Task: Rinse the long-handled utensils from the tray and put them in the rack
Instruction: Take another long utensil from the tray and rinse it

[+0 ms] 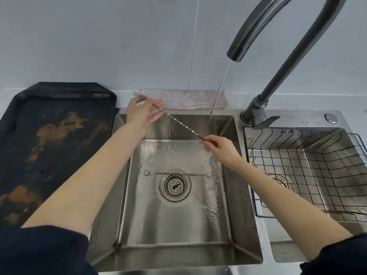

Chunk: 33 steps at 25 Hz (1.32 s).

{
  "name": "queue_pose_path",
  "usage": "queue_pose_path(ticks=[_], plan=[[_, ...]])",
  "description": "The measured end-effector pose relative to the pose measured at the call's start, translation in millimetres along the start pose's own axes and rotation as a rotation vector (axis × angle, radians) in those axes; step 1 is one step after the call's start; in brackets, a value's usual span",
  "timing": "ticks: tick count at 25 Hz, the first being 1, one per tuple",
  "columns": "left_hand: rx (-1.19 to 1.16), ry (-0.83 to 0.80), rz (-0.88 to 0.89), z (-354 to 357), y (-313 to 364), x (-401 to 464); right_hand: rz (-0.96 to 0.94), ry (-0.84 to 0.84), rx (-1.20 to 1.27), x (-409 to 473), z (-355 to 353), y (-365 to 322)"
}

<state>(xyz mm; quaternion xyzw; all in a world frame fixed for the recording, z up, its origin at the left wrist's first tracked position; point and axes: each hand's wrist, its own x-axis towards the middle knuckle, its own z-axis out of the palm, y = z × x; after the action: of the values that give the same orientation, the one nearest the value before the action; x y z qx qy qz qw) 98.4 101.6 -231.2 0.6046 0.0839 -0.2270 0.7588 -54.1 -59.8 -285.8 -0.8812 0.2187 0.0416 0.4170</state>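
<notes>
A long twisted-handle metal utensil (pixel 179 124) stretches diagonally over the steel sink (pixel 246 215). My left hand (pixel 144 113) pinches its upper end near the back wall. My right hand (pixel 218 146) grips its lower end, right where the stream of water (pixel 216 96) from the faucet (pixel 278 30) falls. A second long utensil (pixel 156 173), with a ring at one end and a small fork at the other, lies flat on the sink floor above the drain (pixel 175 185). The black tray (pixel 49 139) sits to the left. The wire rack (pixel 309 167) sits in the right basin.
A folded cloth (pixel 186 100) lies along the back wall behind the sink. The faucet base and lever (pixel 260 116) stand between the two basins. Water runs across the sink floor. The tray shows brown stains and holds no utensils that I can see.
</notes>
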Motion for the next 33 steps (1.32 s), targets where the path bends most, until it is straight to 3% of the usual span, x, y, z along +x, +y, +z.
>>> queue_pose_path(ticks=[6,14,22,28,33], plan=[[0.117,0.140,-0.231,-42.2,-63.5,3.5,0.117,-0.083,-0.226,-6.1,28.0,39.5],[0.520,0.276,-0.426,-105.3,-151.6,3.3,0.231,-0.254,-0.431,-15.1,72.1,73.4],[0.653,0.185,-0.588,-113.9,-181.3,-9.8,0.300,-0.321,-0.511,-20.3,88.1,87.0],[0.787,0.142,-0.607,-111.2,-177.2,-13.1,0.334,-0.359,-0.493,-22.0,82.2,82.4],[0.957,-0.015,-0.536,-98.1,-150.0,-19.4,0.337,-0.379,-0.400,-26.5,68.6,69.7]])
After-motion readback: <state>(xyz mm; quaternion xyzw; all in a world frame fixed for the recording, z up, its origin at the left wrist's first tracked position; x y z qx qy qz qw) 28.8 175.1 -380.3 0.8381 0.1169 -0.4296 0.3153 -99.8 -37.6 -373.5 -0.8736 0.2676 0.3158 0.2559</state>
